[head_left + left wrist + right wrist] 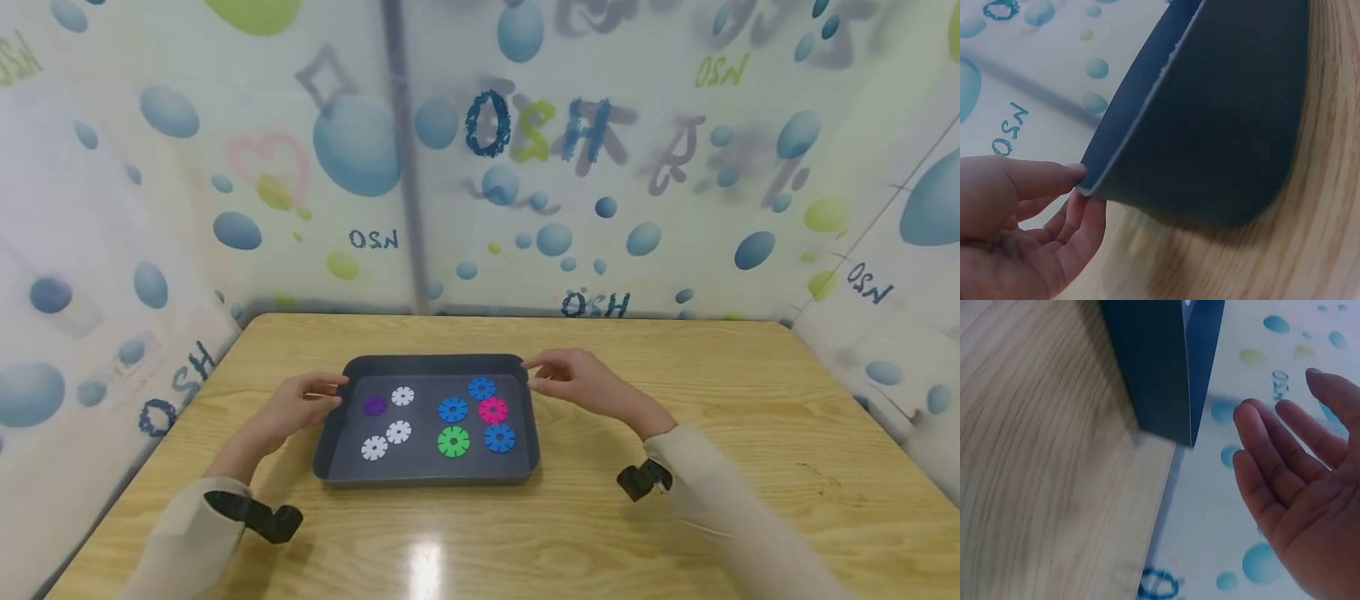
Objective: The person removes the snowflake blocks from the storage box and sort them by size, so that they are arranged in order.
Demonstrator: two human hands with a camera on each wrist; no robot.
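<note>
A dark grey rectangular tray [427, 481] lies on the wooden table. My left hand [292, 406] is at its far left corner; the left wrist view shows the thumb and fingers pinching the rim. Beside the far right corner is my right hand [576, 381], its fingers loosely extended and apart from the tray in the right wrist view. Inside the tray are notched plastic discs: one purple [376, 406], three white, such as the nearest white disc [374, 448], three blue, including the upper blue disc [482, 388], one pink [492, 410] and one green [453, 442].
The light wood table [675, 358] reaches back to a fabric wall [465, 225] printed with bubbles and letters. Similar fabric hangs at both sides. Each sleeve carries a black wrist camera, the left camera [258, 515] and the right camera [643, 480].
</note>
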